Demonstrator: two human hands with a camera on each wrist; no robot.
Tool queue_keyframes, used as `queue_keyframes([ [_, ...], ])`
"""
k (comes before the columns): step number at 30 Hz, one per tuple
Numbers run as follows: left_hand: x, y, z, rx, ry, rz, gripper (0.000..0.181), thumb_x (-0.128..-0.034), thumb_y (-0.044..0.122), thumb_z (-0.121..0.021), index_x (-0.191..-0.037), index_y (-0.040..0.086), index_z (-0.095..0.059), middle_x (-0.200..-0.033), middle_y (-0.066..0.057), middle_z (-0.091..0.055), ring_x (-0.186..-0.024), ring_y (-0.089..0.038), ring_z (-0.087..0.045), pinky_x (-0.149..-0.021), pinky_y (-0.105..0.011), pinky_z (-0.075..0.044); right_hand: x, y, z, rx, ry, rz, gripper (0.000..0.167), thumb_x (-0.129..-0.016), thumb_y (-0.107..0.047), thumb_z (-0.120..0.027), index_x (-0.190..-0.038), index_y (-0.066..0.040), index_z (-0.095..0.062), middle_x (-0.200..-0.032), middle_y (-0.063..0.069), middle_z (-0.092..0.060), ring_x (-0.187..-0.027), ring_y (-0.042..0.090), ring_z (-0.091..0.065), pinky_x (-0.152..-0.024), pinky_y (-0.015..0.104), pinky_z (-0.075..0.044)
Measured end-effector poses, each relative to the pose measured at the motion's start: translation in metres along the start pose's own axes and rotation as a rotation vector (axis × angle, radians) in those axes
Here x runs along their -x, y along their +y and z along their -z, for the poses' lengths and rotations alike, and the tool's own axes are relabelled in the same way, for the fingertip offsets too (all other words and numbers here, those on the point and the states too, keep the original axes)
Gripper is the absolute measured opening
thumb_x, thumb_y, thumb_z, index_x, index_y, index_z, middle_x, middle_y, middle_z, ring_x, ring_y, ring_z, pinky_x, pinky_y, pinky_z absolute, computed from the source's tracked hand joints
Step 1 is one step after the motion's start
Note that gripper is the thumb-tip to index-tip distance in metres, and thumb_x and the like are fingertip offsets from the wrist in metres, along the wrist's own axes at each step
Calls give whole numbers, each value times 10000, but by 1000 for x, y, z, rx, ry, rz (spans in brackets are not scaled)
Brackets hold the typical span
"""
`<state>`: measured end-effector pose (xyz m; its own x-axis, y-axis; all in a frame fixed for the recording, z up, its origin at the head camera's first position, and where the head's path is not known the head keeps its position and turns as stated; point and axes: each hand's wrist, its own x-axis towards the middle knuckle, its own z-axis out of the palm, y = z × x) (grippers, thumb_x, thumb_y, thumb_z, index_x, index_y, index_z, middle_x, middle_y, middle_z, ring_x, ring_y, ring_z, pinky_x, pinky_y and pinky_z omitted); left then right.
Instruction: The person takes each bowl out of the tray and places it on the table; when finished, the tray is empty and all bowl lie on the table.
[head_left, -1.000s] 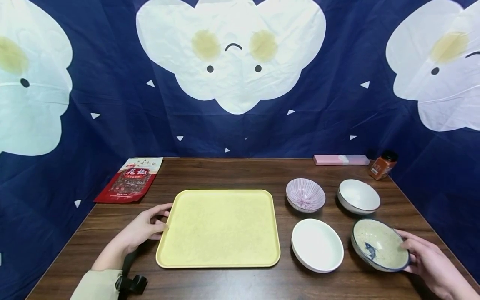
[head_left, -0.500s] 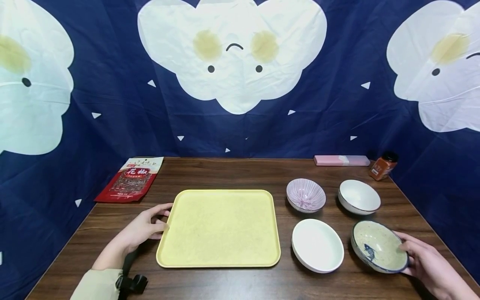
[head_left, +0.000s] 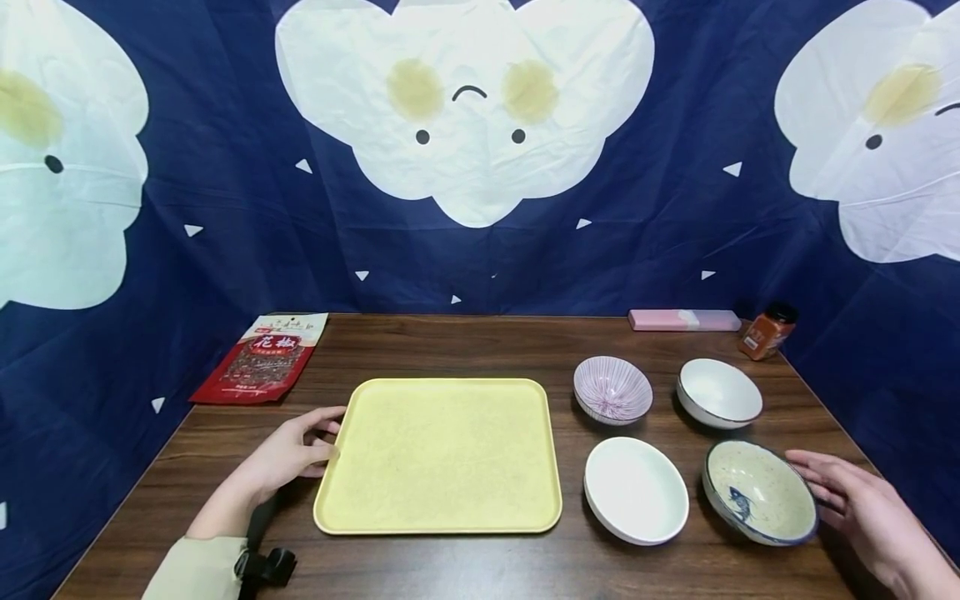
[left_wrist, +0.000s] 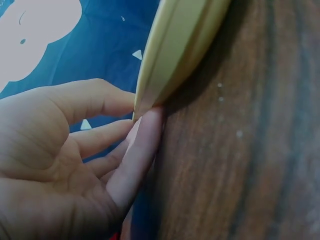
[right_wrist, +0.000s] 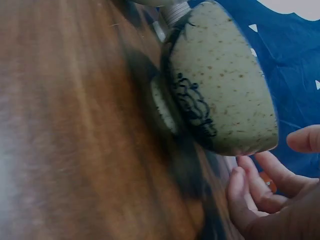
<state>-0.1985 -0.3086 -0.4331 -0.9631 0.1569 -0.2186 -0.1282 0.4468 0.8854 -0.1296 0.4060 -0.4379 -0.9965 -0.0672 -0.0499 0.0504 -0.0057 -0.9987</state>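
Note:
In the head view my left hand holds the left rim of the yellow tray, which lies on the table. The left wrist view shows its thumb and fingertips meeting at the tray's edge. Beside the speckled bowl with a blue fish is my right hand. Seen from the right wrist, the thumb stands apart from the bowl's rim, and the loosely bent fingers lie close by the bowl's side; whether they touch it I cannot tell.
A plain white bowl, a purple-striped bowl and a white bowl with a dark rim stand right of the tray. Farther back are a pink box, a spice jar and a red packet.
My right hand has let go of the fish bowl; its thumb has come off the rim and the hand has drawn slightly right. My left hand and the tray have stayed put.

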Motion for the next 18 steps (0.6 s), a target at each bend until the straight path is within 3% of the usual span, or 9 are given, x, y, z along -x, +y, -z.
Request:
queue_keyframes([
  [4,2,3,1,-141,79,-30,584,-924,46,-684,-1446,-86,-458,-1120,-188,-588,-868,-243,-620,-716,-401,-606,-5,-11,-6,-152,-4,119,528,-1089,-1,-281,-1099,-175,-781,-1023,-11,-755,-947,72,-705,-761,207,-560],
  [7,2,8,1,-273,174,-67,495,-931,66,-675,-1381,-82,-528,-1010,-134,-621,-790,-213,-612,-644,-329,-581,-12,-25,-11,-187,-17,176,515,-1082,29,-286,-1086,-115,-781,-996,37,-758,-922,103,-719,-777,203,-562],
  [10,0,19,0,-398,263,-121,423,-924,74,-671,-1312,-70,-586,-946,-111,-639,-719,-199,-581,-589,-302,-522,-21,-42,-19,-123,-51,212,488,-1077,41,-302,-1096,-100,-769,-1009,35,-754,-908,113,-721,-775,207,-564],
  [12,-3,29,-2,-468,304,-189,375,-913,69,-677,-1260,-62,-625,-918,-99,-659,-705,-195,-572,-613,-332,-502,-29,-54,-26,-69,-106,239,478,-1073,54,-301,-1130,-94,-753,-1041,34,-750,-920,118,-717,-783,212,-564],
  [15,-12,50,-5,-555,325,-295,328,-897,63,-696,-1206,-43,-662,-908,-88,-683,-748,-209,-588,-676,-399,-499,-43,-70,-43,29,-159,274,437,-1068,57,-330,-1159,-81,-735,-1066,32,-743,-936,122,-712,-794,218,-565],
  [18,-25,73,-12,-606,326,-387,352,-890,76,-695,-1225,-24,-658,-945,-104,-685,-805,-247,-620,-731,-456,-507,-57,-87,-68,218,-156,294,321,-1070,9,-408,-1168,-18,-712,-1058,13,-742,-943,105,-706,-796,209,-562],
])
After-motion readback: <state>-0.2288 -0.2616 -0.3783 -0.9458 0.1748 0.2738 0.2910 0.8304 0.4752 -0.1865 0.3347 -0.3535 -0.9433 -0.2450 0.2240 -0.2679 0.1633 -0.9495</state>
